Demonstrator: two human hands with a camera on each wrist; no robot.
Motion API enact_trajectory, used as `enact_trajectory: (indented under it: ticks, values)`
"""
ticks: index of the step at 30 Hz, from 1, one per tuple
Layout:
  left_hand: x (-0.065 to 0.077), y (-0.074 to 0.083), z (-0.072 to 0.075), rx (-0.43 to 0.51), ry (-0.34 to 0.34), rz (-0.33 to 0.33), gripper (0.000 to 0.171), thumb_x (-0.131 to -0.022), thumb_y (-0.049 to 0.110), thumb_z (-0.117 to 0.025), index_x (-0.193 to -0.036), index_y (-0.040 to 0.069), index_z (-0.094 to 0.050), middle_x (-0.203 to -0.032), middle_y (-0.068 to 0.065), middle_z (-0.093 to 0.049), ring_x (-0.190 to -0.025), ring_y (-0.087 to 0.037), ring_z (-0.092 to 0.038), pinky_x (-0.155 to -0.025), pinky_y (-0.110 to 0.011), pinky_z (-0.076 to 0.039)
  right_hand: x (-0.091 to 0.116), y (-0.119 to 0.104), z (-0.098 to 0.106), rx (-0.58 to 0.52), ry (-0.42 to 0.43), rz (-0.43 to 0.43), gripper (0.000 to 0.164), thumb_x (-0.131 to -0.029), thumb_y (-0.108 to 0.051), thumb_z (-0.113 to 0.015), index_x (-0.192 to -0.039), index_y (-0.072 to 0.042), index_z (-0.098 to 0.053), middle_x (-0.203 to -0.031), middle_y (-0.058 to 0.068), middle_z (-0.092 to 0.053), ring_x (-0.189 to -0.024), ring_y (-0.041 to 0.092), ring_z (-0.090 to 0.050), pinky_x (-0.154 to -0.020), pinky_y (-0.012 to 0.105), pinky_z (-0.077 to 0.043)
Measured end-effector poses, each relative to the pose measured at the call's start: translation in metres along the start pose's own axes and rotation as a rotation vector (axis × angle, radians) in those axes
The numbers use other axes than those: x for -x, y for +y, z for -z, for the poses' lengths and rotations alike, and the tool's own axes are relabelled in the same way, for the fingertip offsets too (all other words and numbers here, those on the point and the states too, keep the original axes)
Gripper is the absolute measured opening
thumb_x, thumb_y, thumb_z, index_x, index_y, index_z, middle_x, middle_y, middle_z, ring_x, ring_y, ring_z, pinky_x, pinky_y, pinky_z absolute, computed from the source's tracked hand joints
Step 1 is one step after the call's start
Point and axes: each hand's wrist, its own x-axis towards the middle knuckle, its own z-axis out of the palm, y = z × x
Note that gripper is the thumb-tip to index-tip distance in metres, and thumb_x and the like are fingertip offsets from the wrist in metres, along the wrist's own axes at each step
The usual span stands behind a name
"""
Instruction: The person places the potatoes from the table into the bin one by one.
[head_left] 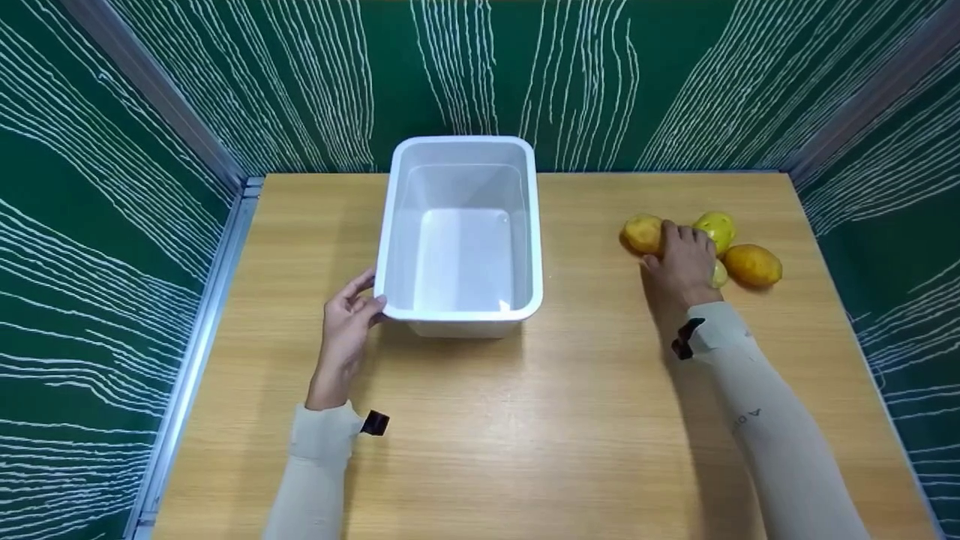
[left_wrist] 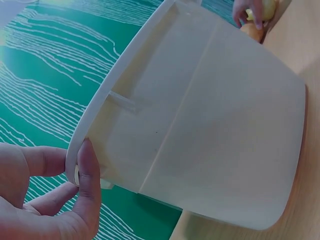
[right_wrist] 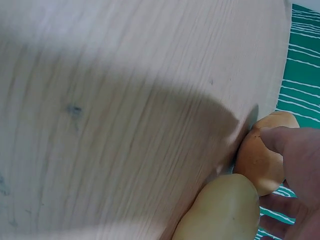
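On the table, left hand pinches white bin.

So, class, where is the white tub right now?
In the head view, the white tub stands on the table, slightly left of centre, with the left hand gripping its near left corner.

White-streaked green walls — a metal rail beside the wooden table.

Free lane across table, white tub blocking left, 4 yellowish items crowding right
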Motion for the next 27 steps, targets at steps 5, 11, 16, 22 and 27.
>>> enact_trajectory:
  ticks: [5,11,16,22,27]
  values:
    - [-0.0003,0.0004,-0.0007,0.006,0.008,-0.001,0.052,-0.097,-0.015,-0.056,-0.149,-0.008,-0.052,-0.136,-0.020,-0.056,-0.090,-0.014,-0.066,-0.077,-0.024,-0.064,-0.0023,-0.0018,0.0012,-0.015,0.007,-0.007,0.067,-0.105,-0.025,-0.066,-0.156,0.004,-0.034,-0.152,0.035,-0.042,-0.137,0.054,-0.035,-0.127,0.068,-0.022]
    - [0.0006,0.0004,0.0008,-0.002,-0.024,-0.010,0.053,-0.098,-0.014,-0.056,-0.150,-0.010,-0.050,-0.138,-0.021,-0.054,-0.092,-0.014,-0.067,-0.075,-0.022,-0.063,-0.0044,-0.0011,0.0007,-0.015,0.024,-0.007,0.061,-0.104,-0.020,-0.067,-0.152,0.005,-0.037,-0.149,0.035,-0.045,-0.137,0.053,-0.036,-0.126,0.068,-0.025]
    - [0.0005,0.0001,0.0017,-0.008,-0.041,-0.015,0.053,-0.099,-0.013,-0.056,-0.151,-0.009,-0.049,-0.139,-0.021,-0.053,-0.092,-0.014,-0.068,-0.075,-0.022,-0.062,-0.0056,0.0000,0.0007,-0.015,0.031,-0.003,0.059,-0.103,-0.020,-0.069,-0.149,0.004,-0.040,-0.147,0.035,-0.047,-0.136,0.053,-0.037,-0.124,0.068,-0.026]
    - [-0.0003,-0.0003,0.0011,0.000,-0.025,-0.008,0.052,-0.098,-0.013,-0.057,-0.150,-0.008,-0.051,-0.138,-0.020,-0.055,-0.089,-0.014,-0.068,-0.074,-0.023,-0.062,-0.0039,-0.0023,0.0009,-0.036,0.007,-0.020,0.060,-0.106,-0.022,-0.066,-0.154,0.000,-0.038,-0.153,0.031,-0.045,-0.138,0.051,-0.035,-0.127,0.068,-0.023]
    - [-0.0007,-0.0021,0.0022,0.006,-0.024,-0.015,0.052,-0.098,-0.013,-0.058,-0.149,-0.008,-0.052,-0.136,-0.020,-0.056,-0.087,-0.014,-0.067,-0.072,-0.023,-0.062,-0.0024,-0.0078,0.0033,-0.045,0.026,0.002,0.060,-0.106,-0.023,-0.065,-0.155,-0.001,-0.039,-0.153,0.030,-0.046,-0.140,0.049,-0.035,-0.128,0.067,-0.022]
